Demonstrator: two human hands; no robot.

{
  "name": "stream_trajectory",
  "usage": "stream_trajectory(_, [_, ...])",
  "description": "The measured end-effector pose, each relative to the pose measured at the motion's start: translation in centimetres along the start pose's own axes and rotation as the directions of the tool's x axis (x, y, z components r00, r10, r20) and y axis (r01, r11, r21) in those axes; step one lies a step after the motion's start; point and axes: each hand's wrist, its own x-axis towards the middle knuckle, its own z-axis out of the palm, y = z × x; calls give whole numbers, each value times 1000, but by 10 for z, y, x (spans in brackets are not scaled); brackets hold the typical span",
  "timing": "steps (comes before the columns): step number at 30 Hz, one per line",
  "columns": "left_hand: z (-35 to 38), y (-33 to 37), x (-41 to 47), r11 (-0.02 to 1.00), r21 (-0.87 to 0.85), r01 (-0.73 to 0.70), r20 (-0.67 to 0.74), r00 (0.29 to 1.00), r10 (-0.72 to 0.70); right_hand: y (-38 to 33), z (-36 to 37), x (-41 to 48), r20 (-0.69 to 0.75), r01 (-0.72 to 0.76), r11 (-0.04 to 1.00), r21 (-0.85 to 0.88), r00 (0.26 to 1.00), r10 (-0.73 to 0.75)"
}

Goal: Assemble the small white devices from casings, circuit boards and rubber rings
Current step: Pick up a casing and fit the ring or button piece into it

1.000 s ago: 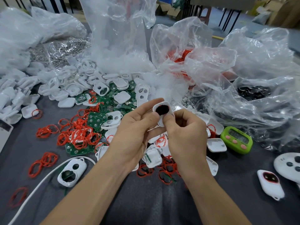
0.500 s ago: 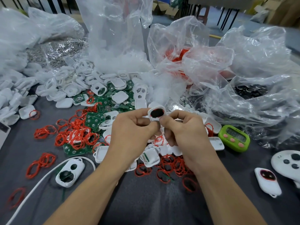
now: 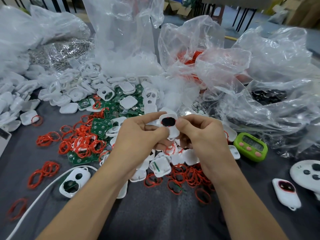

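Both hands hold one small white device (image 3: 170, 125) above the middle of the table; it has a dark oval window edged in red. My left hand (image 3: 138, 134) pinches its left side with thumb and curled fingers. My right hand (image 3: 202, 134) pinches its right side. Below the hands lie loose white casings (image 3: 160, 166) and red rubber rings (image 3: 187, 175). More red rubber rings (image 3: 83, 142) and green circuit boards (image 3: 99, 126) are spread to the left. A heap of white casings (image 3: 83, 90) fills the back left.
The table has a dark grey cloth (image 3: 155, 213). A finished white device (image 3: 286, 194) lies at the right, by a white remote (image 3: 306, 174) and a green timer (image 3: 250, 146). An open casing (image 3: 74, 181) and white cable (image 3: 34, 203) lie front left. Clear plastic bags (image 3: 259, 75) stand behind.
Both hands have lowered slightly with the device, and the fingers have shifted their pinch around its lower half. The view has tilted a little.
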Motion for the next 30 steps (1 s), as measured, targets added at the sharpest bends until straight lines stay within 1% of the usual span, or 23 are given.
stream_trajectory(5, [0,4,-1,993,-115,15,-1,1000,-15,0,0,0,-52,23,1000,3,998,-23])
stream_trajectory(10, [0,6,-3,992,-127,11,45,999,-6,0,-1,0,-47,39,999,-18,998,-40])
stream_trajectory(17, [-1,4,-1,999,-44,-12,68,998,15,1,0,0,-27,73,997,-21,997,-73])
stream_trajectory(22, [0,3,-1,999,-41,-36,75,996,39,0,1,-1,-35,111,994,21,993,-110])
stream_trajectory(30, [0,1,0,997,18,-69,49,996,68,-1,0,-2,-25,114,993,44,993,-113])
